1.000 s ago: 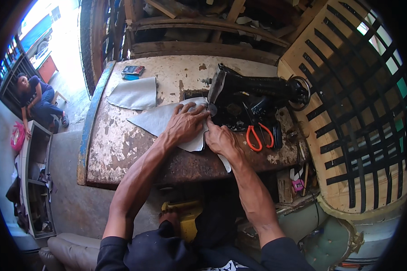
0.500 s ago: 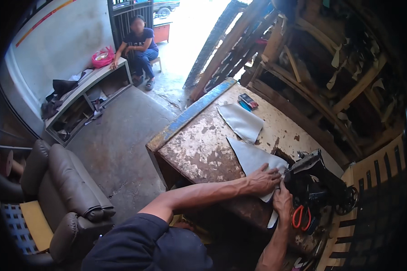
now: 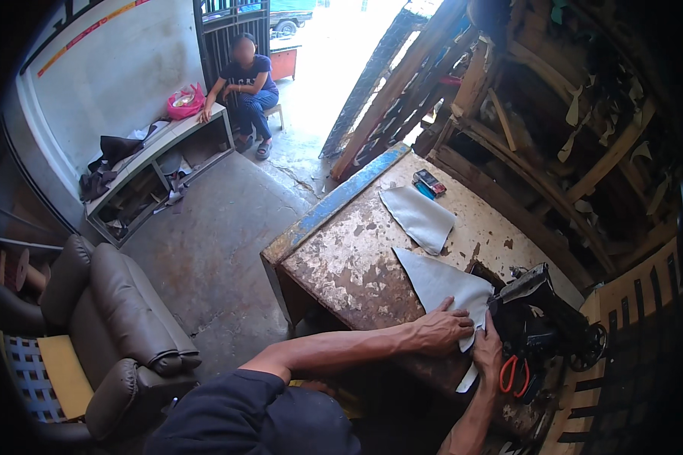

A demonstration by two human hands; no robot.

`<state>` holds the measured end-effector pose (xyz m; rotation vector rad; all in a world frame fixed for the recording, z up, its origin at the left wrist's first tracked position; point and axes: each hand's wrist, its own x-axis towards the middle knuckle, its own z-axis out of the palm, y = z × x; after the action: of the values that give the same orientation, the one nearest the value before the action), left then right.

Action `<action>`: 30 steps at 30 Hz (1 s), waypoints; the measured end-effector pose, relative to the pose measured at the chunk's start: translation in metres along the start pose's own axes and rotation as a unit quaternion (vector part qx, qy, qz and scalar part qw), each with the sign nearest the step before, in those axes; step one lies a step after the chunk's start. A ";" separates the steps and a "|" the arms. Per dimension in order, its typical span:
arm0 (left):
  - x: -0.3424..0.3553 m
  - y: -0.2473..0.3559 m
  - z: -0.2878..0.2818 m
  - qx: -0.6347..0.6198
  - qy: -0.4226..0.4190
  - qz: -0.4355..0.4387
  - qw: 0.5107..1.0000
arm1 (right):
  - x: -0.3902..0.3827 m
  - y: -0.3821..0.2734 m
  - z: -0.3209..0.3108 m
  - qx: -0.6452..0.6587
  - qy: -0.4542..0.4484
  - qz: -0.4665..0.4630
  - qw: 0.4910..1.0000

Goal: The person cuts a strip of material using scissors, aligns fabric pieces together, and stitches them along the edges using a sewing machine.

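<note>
My left hand (image 3: 442, 329) lies flat, fingers spread, on a pale grey triangular piece of sheet material (image 3: 435, 278). This piece rests on the worn table (image 3: 341, 262), its right end reaching under the black sewing machine (image 3: 535, 307). At that end my right hand (image 3: 489, 350) grips the material's edge close beside the machine; its fingers are partly hidden. A narrow pale strip (image 3: 467, 378) shows at the right hand's near side. Scissors with orange-red handles (image 3: 514, 376) lie right of my right wrist. A second pale grey piece (image 3: 419, 218) lies farther back on the table.
A small box (image 3: 429, 182) sits near the table's far end. Wooden frames (image 3: 539, 152) lean along the right. A brown padded seat (image 3: 129, 311) stands at left. Beyond the floor, a person (image 3: 252, 91) sits by a low shelf (image 3: 159, 155) holding a pink bag (image 3: 186, 101).
The whole view has shifted slightly. My left hand has slid back a little over the material, away from the machine. My right hand keeps its place at the edge.
</note>
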<state>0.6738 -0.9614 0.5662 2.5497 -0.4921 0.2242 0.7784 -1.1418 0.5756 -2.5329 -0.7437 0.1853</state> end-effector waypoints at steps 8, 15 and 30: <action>-0.010 -0.006 0.005 -0.004 0.051 0.027 0.998 | -0.017 -0.066 -0.029 0.073 -0.066 0.127 0.987; -0.011 -0.006 0.001 -0.014 0.049 0.025 0.998 | -0.007 -0.007 -0.002 0.144 -0.026 0.038 0.989; -0.012 -0.007 -0.004 -0.044 0.059 0.026 0.997 | -0.002 0.009 0.007 0.181 -0.004 0.009 0.983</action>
<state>0.6651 -0.9503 0.5633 2.4236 -0.5114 0.3624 0.7795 -1.1463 0.5652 -2.1948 -0.6249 0.3074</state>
